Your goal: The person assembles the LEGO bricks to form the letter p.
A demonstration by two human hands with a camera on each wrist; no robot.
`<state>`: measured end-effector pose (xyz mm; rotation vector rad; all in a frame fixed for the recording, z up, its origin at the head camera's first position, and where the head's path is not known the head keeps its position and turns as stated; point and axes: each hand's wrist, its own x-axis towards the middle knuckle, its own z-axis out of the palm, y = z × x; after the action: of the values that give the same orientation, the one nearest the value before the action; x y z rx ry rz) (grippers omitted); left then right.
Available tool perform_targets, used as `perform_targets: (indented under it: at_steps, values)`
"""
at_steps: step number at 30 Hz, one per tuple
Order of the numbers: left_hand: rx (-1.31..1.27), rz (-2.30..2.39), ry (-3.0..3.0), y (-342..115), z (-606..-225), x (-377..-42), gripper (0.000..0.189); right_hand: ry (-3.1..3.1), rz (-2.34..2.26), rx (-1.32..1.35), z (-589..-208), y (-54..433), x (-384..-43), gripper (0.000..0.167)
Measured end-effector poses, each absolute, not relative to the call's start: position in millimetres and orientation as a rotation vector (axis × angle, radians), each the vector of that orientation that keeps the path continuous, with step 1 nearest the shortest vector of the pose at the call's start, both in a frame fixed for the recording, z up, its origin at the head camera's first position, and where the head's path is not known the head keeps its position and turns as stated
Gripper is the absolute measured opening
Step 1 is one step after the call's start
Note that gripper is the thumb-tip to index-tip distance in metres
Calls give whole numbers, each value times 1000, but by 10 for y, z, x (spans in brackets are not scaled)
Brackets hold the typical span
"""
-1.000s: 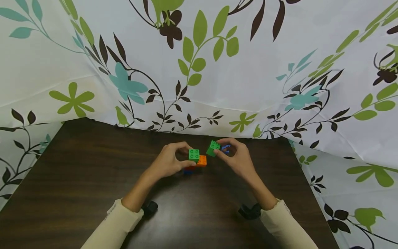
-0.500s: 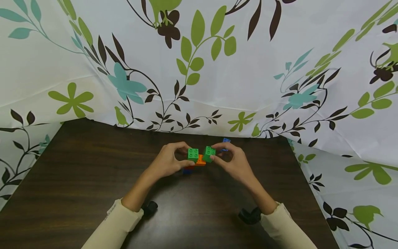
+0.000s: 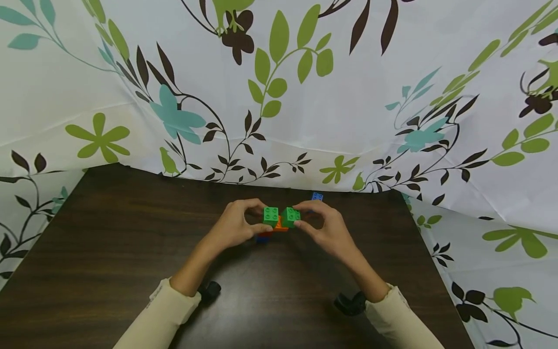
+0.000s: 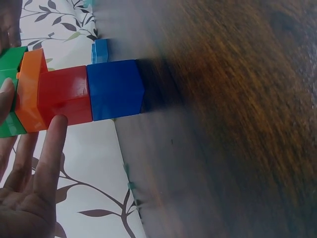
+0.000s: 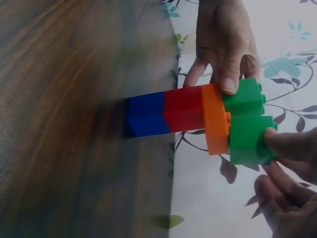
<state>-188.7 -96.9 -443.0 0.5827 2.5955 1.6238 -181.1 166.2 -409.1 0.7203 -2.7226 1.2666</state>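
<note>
The left hand (image 3: 235, 227) grips the stack (image 5: 184, 110); the right hand (image 3: 330, 226) pinches a green block (image 5: 248, 140), best squared before pressing down.

White leaf-printed cloth (image 3: 362, 102) spans nine through twelve to three o'clock; a dark counter (image 3: 131, 232) lies toward six.

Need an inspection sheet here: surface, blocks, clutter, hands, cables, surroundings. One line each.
Surface: dark wood-grain table, glossy toward the front.
Blocks: stack, bottom up: blue block, red block, orange block, first green block; second green block at the orange one's other end, full seating unclear.
Clutter: second blue block, apart, beyond the stack.
Hands: left hand holds the stack; right hand pinches the second green block.
Cables: nothing seen.
Surroundings: white cloth with leaf and flower prints, behind and beside the table.
</note>
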Motion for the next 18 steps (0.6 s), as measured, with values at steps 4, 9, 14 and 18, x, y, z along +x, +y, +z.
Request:
perform_targets:
  at_steps: [4, 9, 14, 18]
  values:
    - [574, 1604, 2611, -971, -4431, -1890, 31, -2749, 1182, 751, -4041, 1650, -1802, 35]
    - [564, 1596, 2614, -975, -4440, -1894, 31, -2774, 1103, 791, -4005, 1642, -1801, 34]
    - [567, 1590, 2616, -974, -4446, -1904, 31, -2774, 1072, 830, -3979, 1637, -1812, 34]
    - [557, 1580, 2621, -973, -4450, -1907, 30, -2781, 1070, 842, -3973, 1633, -1826, 34]
